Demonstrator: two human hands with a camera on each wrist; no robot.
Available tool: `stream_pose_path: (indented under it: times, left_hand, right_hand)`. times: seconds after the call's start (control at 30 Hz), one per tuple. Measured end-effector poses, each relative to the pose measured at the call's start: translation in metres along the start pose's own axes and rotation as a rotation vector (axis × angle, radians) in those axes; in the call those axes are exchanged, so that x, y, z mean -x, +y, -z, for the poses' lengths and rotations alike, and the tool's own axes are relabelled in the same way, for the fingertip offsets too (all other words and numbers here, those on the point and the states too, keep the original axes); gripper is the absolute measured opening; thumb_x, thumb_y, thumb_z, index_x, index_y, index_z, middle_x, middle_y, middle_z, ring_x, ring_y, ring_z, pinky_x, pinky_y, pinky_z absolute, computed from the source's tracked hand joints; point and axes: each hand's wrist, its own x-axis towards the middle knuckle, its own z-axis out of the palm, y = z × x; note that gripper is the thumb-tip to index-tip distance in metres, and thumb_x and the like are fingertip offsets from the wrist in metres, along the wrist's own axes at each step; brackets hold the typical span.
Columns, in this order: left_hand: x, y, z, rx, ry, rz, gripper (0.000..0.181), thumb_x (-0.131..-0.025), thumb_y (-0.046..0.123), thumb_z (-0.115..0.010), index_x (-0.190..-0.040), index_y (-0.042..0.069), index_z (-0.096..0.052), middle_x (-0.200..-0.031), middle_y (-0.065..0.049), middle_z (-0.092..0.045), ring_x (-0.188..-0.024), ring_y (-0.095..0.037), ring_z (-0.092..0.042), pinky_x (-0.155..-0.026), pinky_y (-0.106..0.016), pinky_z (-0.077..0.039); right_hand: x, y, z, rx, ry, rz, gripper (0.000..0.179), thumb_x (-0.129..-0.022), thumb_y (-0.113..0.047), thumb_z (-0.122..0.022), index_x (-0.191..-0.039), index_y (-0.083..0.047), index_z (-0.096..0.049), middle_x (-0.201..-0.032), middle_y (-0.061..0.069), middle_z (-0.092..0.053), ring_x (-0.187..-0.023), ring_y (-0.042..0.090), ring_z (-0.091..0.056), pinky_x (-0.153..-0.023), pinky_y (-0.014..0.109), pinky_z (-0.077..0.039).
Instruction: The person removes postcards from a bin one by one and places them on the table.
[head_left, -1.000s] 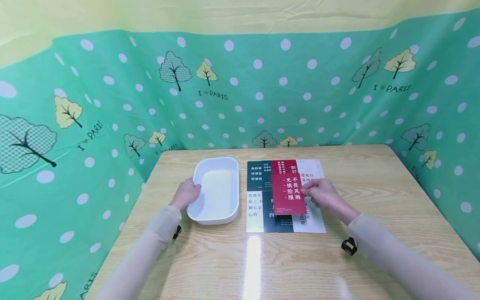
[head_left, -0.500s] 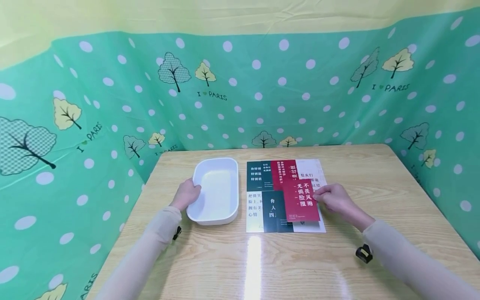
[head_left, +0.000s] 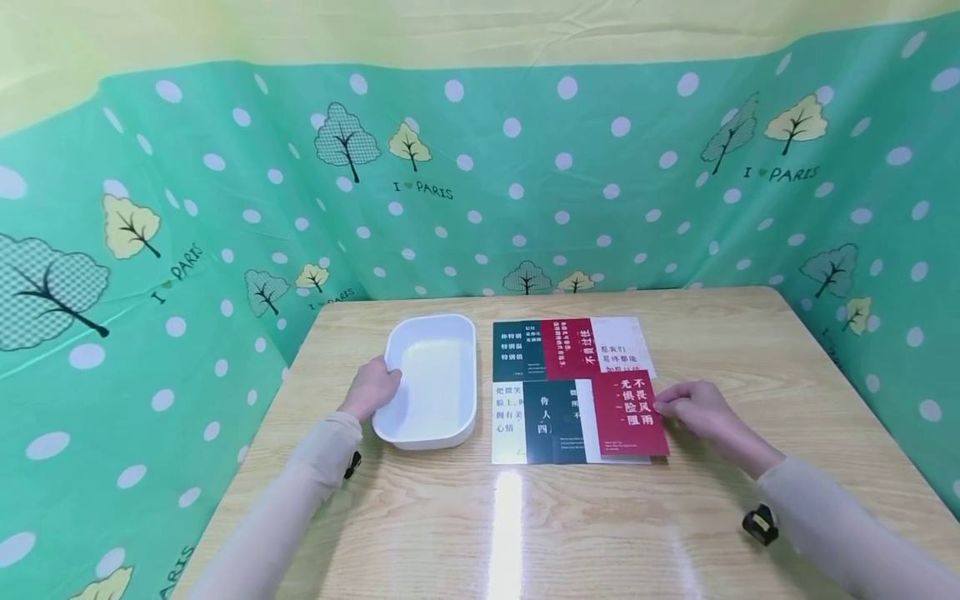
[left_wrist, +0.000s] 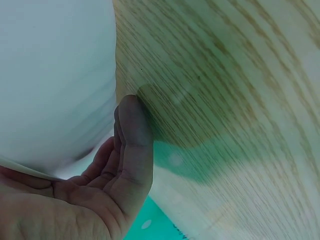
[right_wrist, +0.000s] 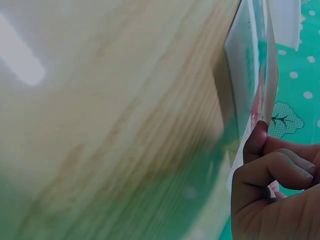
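Note:
My left hand (head_left: 372,389) grips the left rim of a white rectangular basin (head_left: 468,387), thumb inside the rim. In the left wrist view its fingers (left_wrist: 135,150) lie along the basin's outer wall (left_wrist: 55,75). Between thumb and fingertips, my right hand (head_left: 701,412) pinches the right edge of a red card (head_left: 630,437) with white Chinese characters. This card overlaps the lower right of two rows of cards. A second red card (head_left: 567,348) lies in the back row, beside dark green cards (head_left: 517,367) and a white card (head_left: 622,329). In the right wrist view the held card (right_wrist: 271,75) appears nearly edge-on.
The cards and the basin rest on a light wood-grain table (head_left: 420,517). A green dotted cloth (head_left: 517,217) with printed trees rises behind and along both sides. A black wrist device (head_left: 761,525) hangs under the right sleeve. Light glares off the table's front.
My right hand has moved the red card to the right and toward me, uncovering the cards in the middle of the rows. The left hand and the basin have stayed in place.

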Motion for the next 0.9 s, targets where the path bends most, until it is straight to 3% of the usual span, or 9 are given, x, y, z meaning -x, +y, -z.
stream_pose_path:
  times: [0.1,0.27,0.57,0.9]
  left_hand:
    - [0.000,0.000,0.000,0.003,0.001,0.001,0.053,-0.109,0.016,-0.042,-0.152,-0.015,-0.037,-0.133,-0.036,-0.059,-0.112,-0.042,-0.069,-0.081,-0.042,-0.064]
    - [0.000,0.000,-0.001,0.004,0.005,-0.006,0.053,-0.109,0.016,-0.041,-0.151,-0.015,-0.037,-0.133,-0.036,-0.059,-0.112,-0.042,-0.069,-0.080,-0.042,-0.064]
    - [-0.002,-0.001,0.001,-0.004,0.001,-0.005,0.052,-0.108,0.015,-0.042,-0.150,-0.016,-0.038,-0.131,-0.036,-0.060,-0.109,-0.042,-0.070,-0.077,-0.040,-0.065]
    - [-0.003,-0.002,0.001,-0.003,-0.004,-0.010,0.053,-0.109,0.016,-0.041,-0.152,-0.014,-0.038,-0.131,-0.035,-0.061,-0.110,-0.041,-0.070,-0.078,-0.041,-0.064]
  right_hand:
    - [0.000,0.005,0.003,0.024,0.002,0.003,0.032,-0.102,-0.011,-0.063,-0.123,0.013,-0.065,-0.102,0.012,-0.064,-0.078,0.023,-0.054,-0.063,0.032,-0.048]
    - [0.000,0.012,0.007,0.039,0.005,0.002,0.033,-0.101,-0.012,-0.063,-0.123,0.012,-0.066,-0.101,0.012,-0.065,-0.075,0.023,-0.054,-0.060,0.031,-0.047]
    - [-0.002,0.017,0.012,0.087,0.012,-0.009,0.031,-0.101,-0.013,-0.064,-0.121,0.011,-0.067,-0.109,0.015,-0.066,-0.089,0.027,-0.056,-0.071,0.035,-0.049]
    - [-0.002,0.022,0.010,0.171,0.035,0.021,0.027,-0.100,-0.017,-0.068,-0.112,0.007,-0.072,-0.105,0.015,-0.069,-0.091,0.028,-0.056,-0.072,0.034,-0.047]
